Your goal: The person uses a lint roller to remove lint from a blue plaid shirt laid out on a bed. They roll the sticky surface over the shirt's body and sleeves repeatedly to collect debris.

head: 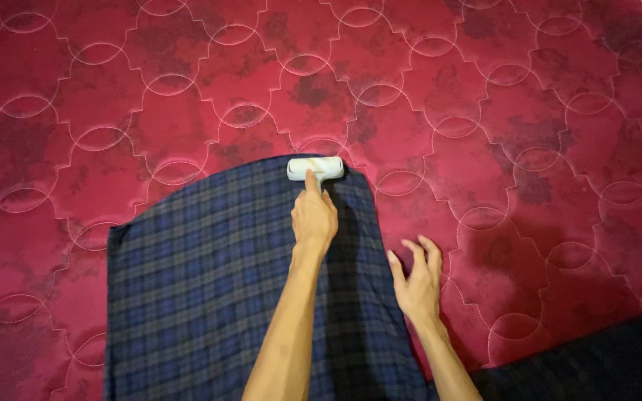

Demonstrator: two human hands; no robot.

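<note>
My left hand (313, 217) grips a white plastic lint roller (315, 168), fingers wrapped round its handle, forefinger along it. The roller sits at the rounded top edge of a blue checked woven cloth (209, 289) spread on the quilted red mattress (484, 111). My right hand (417, 281) rests at the cloth's edge, fingers spread, holding nothing.
</note>
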